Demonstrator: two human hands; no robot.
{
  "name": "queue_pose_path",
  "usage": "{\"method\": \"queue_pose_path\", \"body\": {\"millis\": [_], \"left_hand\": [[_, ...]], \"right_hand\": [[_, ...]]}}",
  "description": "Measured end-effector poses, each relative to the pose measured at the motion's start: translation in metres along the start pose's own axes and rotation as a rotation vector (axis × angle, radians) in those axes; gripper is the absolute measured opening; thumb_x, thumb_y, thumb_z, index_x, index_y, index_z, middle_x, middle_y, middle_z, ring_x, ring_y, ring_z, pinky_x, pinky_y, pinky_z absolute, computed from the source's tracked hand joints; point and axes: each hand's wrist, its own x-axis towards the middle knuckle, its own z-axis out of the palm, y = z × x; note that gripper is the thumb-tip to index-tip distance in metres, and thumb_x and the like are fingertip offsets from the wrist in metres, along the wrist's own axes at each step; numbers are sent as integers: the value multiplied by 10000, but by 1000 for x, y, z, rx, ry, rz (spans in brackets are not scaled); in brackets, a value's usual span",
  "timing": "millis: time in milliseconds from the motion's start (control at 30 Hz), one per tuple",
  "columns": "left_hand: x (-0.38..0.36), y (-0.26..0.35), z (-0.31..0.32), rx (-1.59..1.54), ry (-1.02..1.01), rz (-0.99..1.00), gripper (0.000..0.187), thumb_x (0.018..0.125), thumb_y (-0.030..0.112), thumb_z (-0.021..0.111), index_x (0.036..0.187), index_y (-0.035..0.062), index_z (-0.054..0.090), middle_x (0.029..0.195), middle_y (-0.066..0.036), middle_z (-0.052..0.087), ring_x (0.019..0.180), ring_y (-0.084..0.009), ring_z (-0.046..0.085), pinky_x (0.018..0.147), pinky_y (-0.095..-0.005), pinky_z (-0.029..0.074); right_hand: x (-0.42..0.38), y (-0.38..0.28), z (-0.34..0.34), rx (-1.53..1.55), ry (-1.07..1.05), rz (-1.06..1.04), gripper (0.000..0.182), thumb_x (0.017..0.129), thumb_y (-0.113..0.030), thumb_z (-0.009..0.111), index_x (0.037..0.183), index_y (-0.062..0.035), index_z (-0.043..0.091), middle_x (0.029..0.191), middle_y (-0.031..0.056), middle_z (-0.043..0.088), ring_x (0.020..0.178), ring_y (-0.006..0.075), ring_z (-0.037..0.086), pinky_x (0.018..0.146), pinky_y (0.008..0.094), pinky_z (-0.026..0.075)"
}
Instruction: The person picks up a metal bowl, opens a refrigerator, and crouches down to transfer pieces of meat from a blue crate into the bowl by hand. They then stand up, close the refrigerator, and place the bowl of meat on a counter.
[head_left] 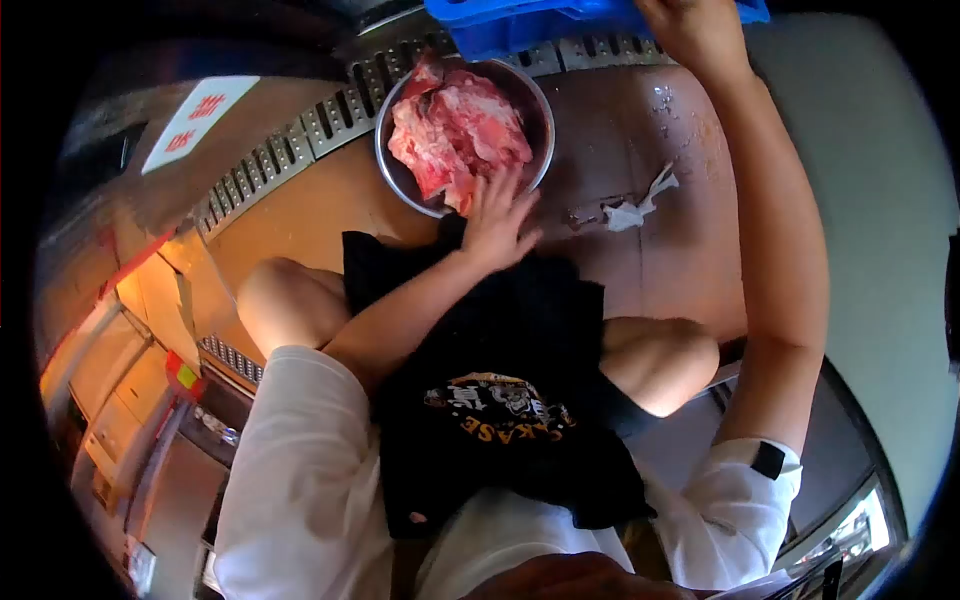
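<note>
A round metal bowl (548, 120) with large pieces of raw pink and red meat (460, 130) stands on the brown floor. My left hand (497, 222) is at the bowl's near edge, its fingers spread over the lower part of the meat, with nothing held. My right hand (690, 25) reaches up to the rim of a blue plastic crate (500, 30) at the top of the view. Its fingers are partly cut off by the frame edge, so their grip cannot be made out. A black apron (470, 330) with printed lettering covers my lap.
Scraps of white material (628, 215) and wet spots lie on the floor right of the bowl. A slotted metal drain strip (335, 120) curves behind the bowl. A green-grey wall (860, 180) rises at the right. A white sign (198, 120) is at the upper left.
</note>
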Motion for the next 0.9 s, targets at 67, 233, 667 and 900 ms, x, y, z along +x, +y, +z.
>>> {"method": "queue_pose_path", "body": {"millis": [67,233,667,900], "left_hand": [[-32,2,28,-246,-125,106,548,806,289,721,1286,92,547,1478,-209,352,1395,-404,293,1116,-519,289],[-141,-28,141,-779,-537,-320,405,889,302,655,1219,74,599,1271,-181,544,1187,-364,511,1032,-433,413],[120,59,-215,-374,537,558,155,803,82,655,954,48,671,1005,-120,651,904,-302,628,772,-388,503],[172,4,-232,-47,705,424,177,792,131,689,944,50,651,958,-106,591,884,-311,575,795,-398,457]], "right_hand": [[-1,1,-1,-4,-16,35,167,861,-151,704,989,-57,653,867,165,639,812,355,650,684,391,500],[-10,30,23,-76,78,58,212,855,-120,705,1064,-107,677,982,114,684,903,302,664,775,344,520],[11,12,0,123,150,128,157,825,-105,726,950,-51,649,836,143,660,765,291,653,677,355,505],[55,59,-19,482,233,396,103,862,-94,727,887,-42,641,743,-33,588,645,60,504,591,236,439]]}}
